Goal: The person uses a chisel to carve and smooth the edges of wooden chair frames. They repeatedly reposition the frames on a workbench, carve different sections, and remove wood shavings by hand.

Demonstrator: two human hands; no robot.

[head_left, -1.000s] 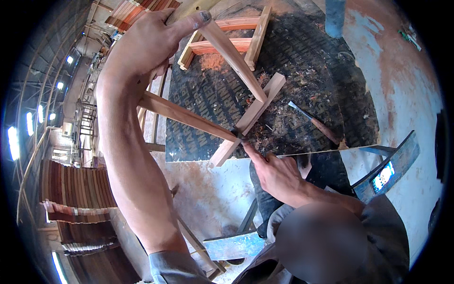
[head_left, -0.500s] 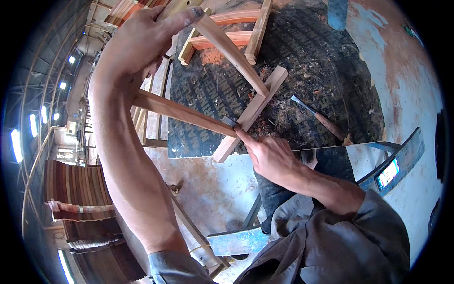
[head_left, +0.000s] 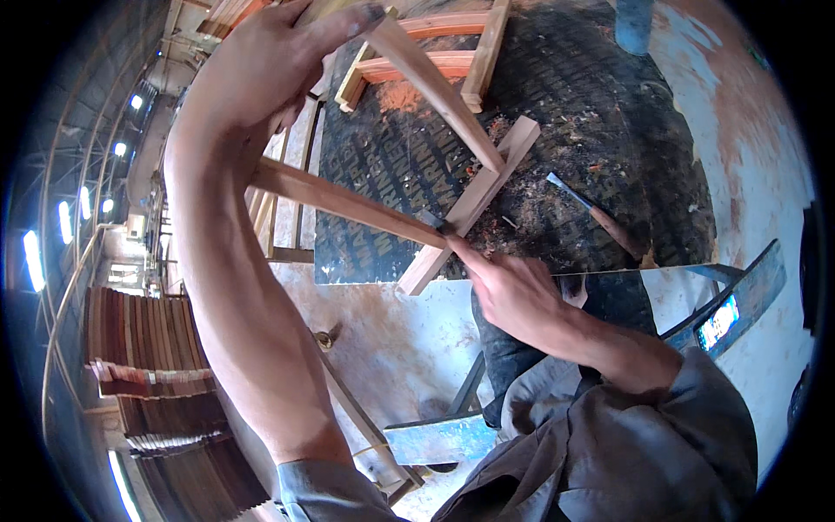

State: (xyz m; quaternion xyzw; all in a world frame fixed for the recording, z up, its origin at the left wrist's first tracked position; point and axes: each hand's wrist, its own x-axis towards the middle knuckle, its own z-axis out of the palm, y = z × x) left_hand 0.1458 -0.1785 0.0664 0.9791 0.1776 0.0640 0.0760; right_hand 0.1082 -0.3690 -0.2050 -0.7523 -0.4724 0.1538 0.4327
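My left hand [head_left: 261,74] reaches up at the upper left and is closed round the top of a wooden frame, thumb laid over its edge. Two slim legs run down from there, a rounded one [head_left: 439,91] and a squarer one [head_left: 348,209]. Both meet a flat wooden crossbar [head_left: 474,204] resting on the dark board. At the joint of the squarer leg and the crossbar is my right hand [head_left: 517,296], index finger stretched to it and the other fingers curled. A small dark piece [head_left: 430,220] shows by that fingertip; its kind is unclear.
A chisel with a wooden handle [head_left: 613,228] lies on the dark printed board [head_left: 348,252], among shavings. Another wooden frame [head_left: 444,63] with orange-tinted rails lies farther back. A blue post [head_left: 632,26] stands at the far right. A phone [head_left: 718,324] rests on a blue plank.
The whole view has shifted slightly, so the board and frame sit a little farther right. Both hands keep nearly the same places on the frame.
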